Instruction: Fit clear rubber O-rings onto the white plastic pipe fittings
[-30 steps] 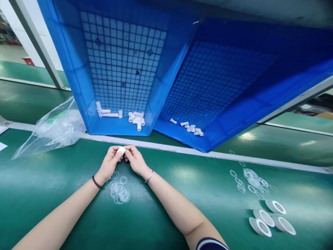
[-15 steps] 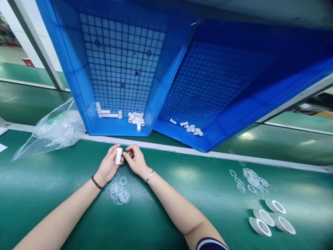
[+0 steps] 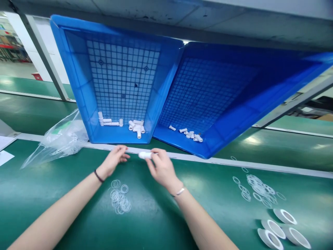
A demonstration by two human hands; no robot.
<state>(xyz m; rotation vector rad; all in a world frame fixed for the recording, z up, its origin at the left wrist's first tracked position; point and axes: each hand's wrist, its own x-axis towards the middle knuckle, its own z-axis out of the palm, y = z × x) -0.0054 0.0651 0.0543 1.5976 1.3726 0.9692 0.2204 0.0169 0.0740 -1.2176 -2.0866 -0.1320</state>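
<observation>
My right hand [image 3: 161, 168] pinches a small white plastic tube fitting [image 3: 145, 155] by its end and holds it level above the green belt [image 3: 65, 208]. My left hand [image 3: 115, 159] hovers just left of the fitting with its fingers loosely spread and nothing in them. A pile of clear rubber rings [image 3: 120, 198] lies on the belt below my hands. Beyond my hands stand two tilted blue crates. The left crate [image 3: 78, 86] and the right crate [image 3: 234, 114] each hold several white fittings at the bottom.
A clear plastic bag [image 3: 61, 139] of parts lies at the left by the crate. More clear rings [image 3: 257, 189] are scattered at the right, with three rolls of white tape [image 3: 281, 231] near the lower right corner. A grey rail [image 3: 234, 162] runs across behind the belt.
The white fitting passed from my left hand to my right hand, which moved right with it. My left hand let go and opened. The camera tilted up a little.
</observation>
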